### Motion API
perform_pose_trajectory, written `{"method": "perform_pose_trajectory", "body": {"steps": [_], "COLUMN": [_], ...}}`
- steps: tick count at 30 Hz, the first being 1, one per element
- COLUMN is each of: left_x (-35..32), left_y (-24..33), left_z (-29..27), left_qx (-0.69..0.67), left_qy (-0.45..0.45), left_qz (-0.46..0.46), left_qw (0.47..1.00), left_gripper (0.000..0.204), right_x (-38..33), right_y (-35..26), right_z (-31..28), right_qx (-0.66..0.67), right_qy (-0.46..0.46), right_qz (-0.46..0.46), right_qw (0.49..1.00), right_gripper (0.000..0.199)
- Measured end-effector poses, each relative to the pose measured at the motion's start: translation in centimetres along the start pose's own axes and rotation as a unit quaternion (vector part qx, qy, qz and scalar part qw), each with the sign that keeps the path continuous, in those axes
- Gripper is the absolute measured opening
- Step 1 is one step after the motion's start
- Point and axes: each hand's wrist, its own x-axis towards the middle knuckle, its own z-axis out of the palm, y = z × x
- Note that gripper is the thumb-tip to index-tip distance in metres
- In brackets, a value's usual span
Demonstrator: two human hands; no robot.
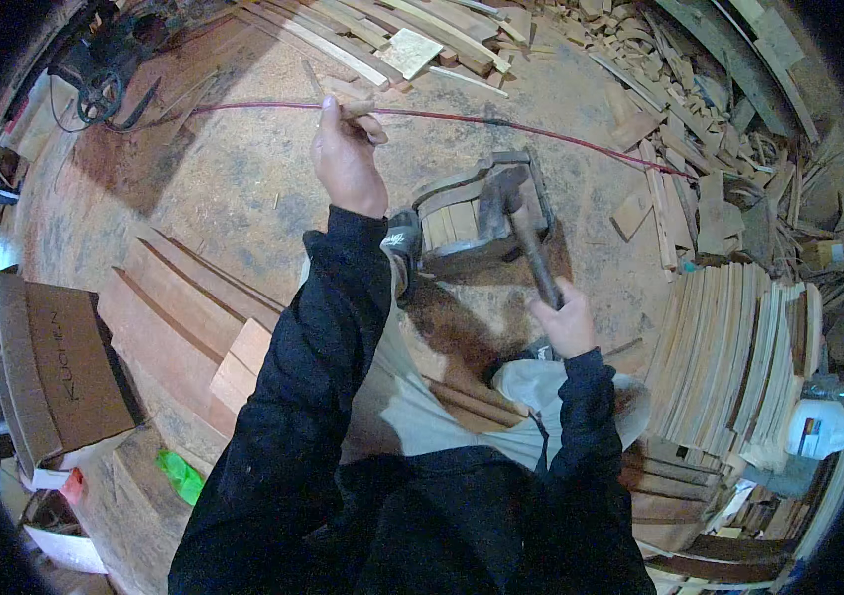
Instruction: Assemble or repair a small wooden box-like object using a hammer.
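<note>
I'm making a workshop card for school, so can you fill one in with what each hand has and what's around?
Left hand: holding a small piece of wood
Right hand: gripping a dark hammer-like tool by its handle
On the floor: a dark-edged wooden piece, a red cord
Left side: cardboard box
Right side: stacked wooden strips

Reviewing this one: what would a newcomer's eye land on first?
Probably the dark hammer-like tool in the right hand, right of centre, its head appearing over a slatted wooden piece. Then the left hand, upper centre, holding a wood piece, with a red cord running behind it.
</note>
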Motion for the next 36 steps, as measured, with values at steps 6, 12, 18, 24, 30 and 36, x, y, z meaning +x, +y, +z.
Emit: {"method": "perform_pose_trajectory", "body": {"steps": [6, 12, 18, 24, 30, 36], "left_x": [-2.2, -5.1, -10.4, -11.3, -7.3, -8.3], "left_y": [0.0, 2.7, 12.3, 10.3, 9.8, 11.1], "left_z": [0.7, 3.2, 13.4, 9.0, 5.3, 4.9], "left_qx": [0.034, 0.102, 0.266, 0.527, 0.626, 0.65], "left_qy": [0.014, -0.037, -0.448, -0.558, -0.559, -0.577], "left_qz": [-0.018, -0.139, -0.045, 0.213, 0.049, 0.016], "left_qw": [0.999, 0.984, 0.852, 0.605, 0.542, 0.493], "left_gripper": [0.036, 0.035, 0.029, 0.019, 0.025, 0.031], "right_x": [-1.0, -1.4, -2.6, -1.9, -2.2, -1.2], "right_y": [2.1, 3.9, 4.5, 3.7, 3.0, 4.2], "right_z": [-2.4, -3.4, -4.3, -3.3, -3.1, -2.6], "right_qx": [0.086, 0.162, 0.172, 0.091, 0.096, 0.103], "right_qy": [0.082, 0.114, 0.139, 0.105, 0.078, 0.093], "right_qz": [0.003, 0.034, 0.032, 0.017, 0.047, 0.016], "right_qw": [0.993, 0.98, 0.975, 0.99, 0.991, 0.99], "right_gripper": [0.024, 0.025, 0.028, 0.029, 0.028, 0.027]}}
